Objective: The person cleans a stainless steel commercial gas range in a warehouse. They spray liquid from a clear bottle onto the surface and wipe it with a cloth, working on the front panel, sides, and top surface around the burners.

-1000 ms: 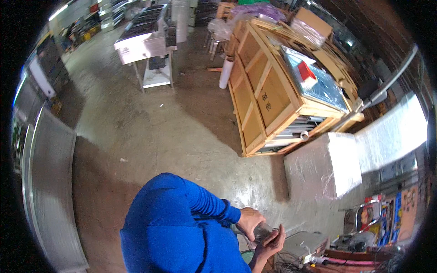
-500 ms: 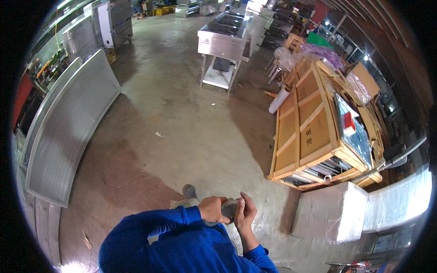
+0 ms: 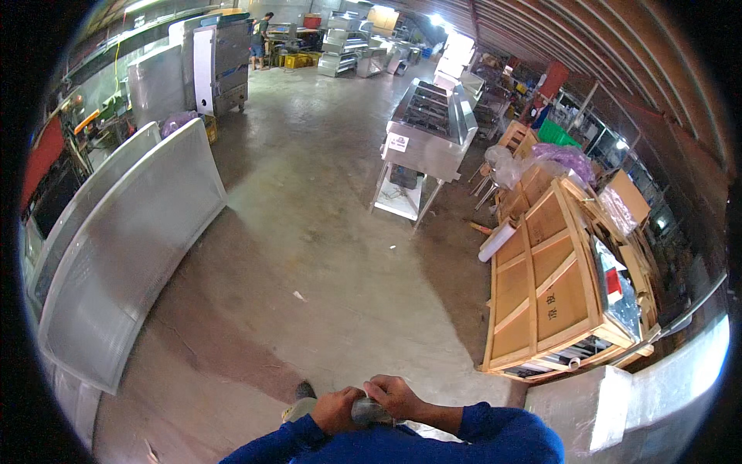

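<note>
Close in front of my body, my left hand (image 3: 338, 410) is wrapped around a dark grey rounded object (image 3: 371, 412), whose exact kind I cannot make out. My right hand (image 3: 394, 397) meets it from the other side, fingers curled and closed at its upper edge. The two hands nearly touch over the object, and they hide part of it. Blue sleeves cover both forearms. One dark shoe (image 3: 305, 390) shows on the concrete floor just beyond my left hand.
At left lean large wrapped panels (image 3: 139, 263). A steel stove-like unit on legs (image 3: 429, 143) stands ahead. To the right are a wooden-framed crate (image 3: 541, 286), a white roll (image 3: 497, 241) and a plastic-wrapped block (image 3: 576, 406). Far back, a person (image 3: 260, 40) stands near yellow crates (image 3: 297, 60).
My view has tilted up, so both hands sit lower in the picture. My right hand, its index finger raised before, has curled down onto the grey object. The left hand keeps its hold.
</note>
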Available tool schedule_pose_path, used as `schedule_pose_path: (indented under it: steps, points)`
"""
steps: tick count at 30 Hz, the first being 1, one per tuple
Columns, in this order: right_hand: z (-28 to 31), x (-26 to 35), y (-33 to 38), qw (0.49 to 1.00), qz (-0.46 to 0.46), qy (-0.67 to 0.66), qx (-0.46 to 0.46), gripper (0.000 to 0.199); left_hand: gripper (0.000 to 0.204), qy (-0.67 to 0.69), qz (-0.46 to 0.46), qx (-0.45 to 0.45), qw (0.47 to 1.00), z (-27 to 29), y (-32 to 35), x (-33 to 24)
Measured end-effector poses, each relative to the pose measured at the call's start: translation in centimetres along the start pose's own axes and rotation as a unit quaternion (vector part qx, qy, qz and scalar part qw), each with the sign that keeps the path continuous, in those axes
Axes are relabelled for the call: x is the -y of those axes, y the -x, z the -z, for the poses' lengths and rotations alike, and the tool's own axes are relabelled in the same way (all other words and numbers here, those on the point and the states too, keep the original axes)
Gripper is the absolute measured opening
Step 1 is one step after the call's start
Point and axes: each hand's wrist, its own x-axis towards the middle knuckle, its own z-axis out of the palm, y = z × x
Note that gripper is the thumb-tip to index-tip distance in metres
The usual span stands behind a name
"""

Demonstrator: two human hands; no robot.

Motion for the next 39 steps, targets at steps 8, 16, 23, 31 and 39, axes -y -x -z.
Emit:
schedule_pose_path:
  steps: [8, 16, 23, 31, 39]
  points:
    - [-3.3, 3.2, -10.9, 0.998, -0.015, -0.051, 0.043, 0.045, 0.060, 0.080, 0.054, -0.050, 0.994, 7.4, -0.8, 6.0]
    - [0.6, 0.1, -28.7, 0.979, 0.066, -0.184, -0.053, 0.045, 0.079, 0.270, 0.089, -0.079, 0.956, 16.5, -11.8, 14.0]
    - [8.0, 0.3, -42.6, 0.930, -0.056, -0.359, -0.052, 0.059, 0.075, 0.319, 0.128, 0.019, 0.939, 25.6, -27.4, 20.2]
    - [20.0, 2.6, -54.6, 0.973, 0.094, -0.194, 0.085, 0.053, 0.066, 0.348, 0.136, 0.102, 0.922, 36.9, -45.4, 25.4]
    - [25.0, -2.3, -69.2, 0.956, -0.044, -0.272, -0.101, 0.043, 0.075, 0.296, 0.080, 0.185, 0.934, 44.1, -64.7, 34.5]
